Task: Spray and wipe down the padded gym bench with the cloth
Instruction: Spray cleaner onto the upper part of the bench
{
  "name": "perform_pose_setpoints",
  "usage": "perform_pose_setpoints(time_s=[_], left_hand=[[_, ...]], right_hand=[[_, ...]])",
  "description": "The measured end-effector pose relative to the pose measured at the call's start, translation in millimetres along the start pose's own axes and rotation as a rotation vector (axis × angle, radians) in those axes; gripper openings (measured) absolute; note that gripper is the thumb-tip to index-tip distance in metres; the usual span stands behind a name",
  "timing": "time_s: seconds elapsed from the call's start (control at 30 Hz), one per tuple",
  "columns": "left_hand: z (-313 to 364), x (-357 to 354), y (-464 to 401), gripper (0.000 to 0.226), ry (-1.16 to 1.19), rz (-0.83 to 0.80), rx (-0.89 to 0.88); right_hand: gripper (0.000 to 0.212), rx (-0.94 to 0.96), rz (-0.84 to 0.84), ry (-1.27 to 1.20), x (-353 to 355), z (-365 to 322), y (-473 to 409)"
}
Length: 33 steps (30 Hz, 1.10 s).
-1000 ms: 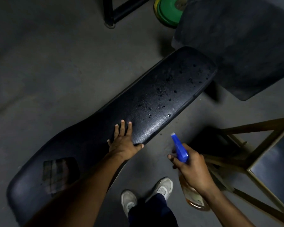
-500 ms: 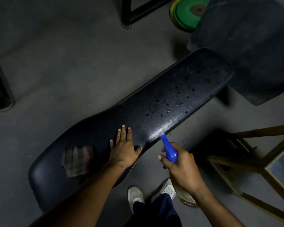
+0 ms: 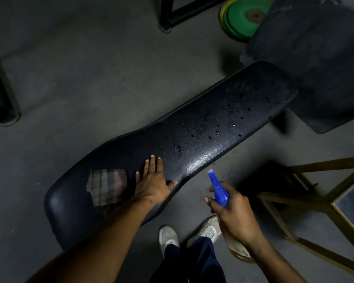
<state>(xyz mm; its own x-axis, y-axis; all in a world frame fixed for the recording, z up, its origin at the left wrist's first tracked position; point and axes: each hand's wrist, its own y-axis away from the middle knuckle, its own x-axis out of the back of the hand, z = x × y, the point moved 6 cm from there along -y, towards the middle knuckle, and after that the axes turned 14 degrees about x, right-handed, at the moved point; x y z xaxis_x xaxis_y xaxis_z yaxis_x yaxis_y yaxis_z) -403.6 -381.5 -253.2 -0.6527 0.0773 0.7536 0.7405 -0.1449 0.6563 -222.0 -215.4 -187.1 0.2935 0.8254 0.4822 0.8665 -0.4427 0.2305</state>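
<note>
The long black padded bench [image 3: 202, 127] runs from lower left to upper right, with droplets scattered over its far half. A folded checked cloth [image 3: 107, 186] lies on its near end. My left hand [image 3: 152, 182] rests flat on the padding just right of the cloth, fingers apart, holding nothing. My right hand [image 3: 232, 211] grips a spray bottle [image 3: 219, 188] with a blue trigger head and amber liquid, held beside the bench's near edge with the nozzle pointing at the pad.
A wooden stool frame [image 3: 323, 203] stands to the right. Green and yellow weight plates [image 3: 243, 19] lie at the top, next to a dark mat [image 3: 315, 58]. A black metal frame [image 3: 172, 13] stands at top centre, a dark post [image 3: 0, 94] at left. My shoes [image 3: 170, 237] are below.
The view has shifted, so the bench sits further right and the cloth is more exposed. My right hand with the bottle has drawn slightly back from the bench edge. My left hand stays flat.
</note>
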Motion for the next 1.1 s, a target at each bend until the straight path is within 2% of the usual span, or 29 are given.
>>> perform_pose_setpoints(time_s=[0.43, 0.73, 1.1], left_hand=[[28, 38, 4, 0.100, 0.031, 0.078, -0.105], [67, 43, -2, 0.100, 0.062, 0.084, -0.078], [133, 57, -27, 0.099, 0.093, 0.110, -0.030]], right_hand=[[0.025, 0.111, 0.232, -0.150, 42, -34, -59], [0.025, 0.239, 0.198, -0.263, 78, -53, -120], [0.027, 0.415, 0.212, -0.247, 153, -72, -217]])
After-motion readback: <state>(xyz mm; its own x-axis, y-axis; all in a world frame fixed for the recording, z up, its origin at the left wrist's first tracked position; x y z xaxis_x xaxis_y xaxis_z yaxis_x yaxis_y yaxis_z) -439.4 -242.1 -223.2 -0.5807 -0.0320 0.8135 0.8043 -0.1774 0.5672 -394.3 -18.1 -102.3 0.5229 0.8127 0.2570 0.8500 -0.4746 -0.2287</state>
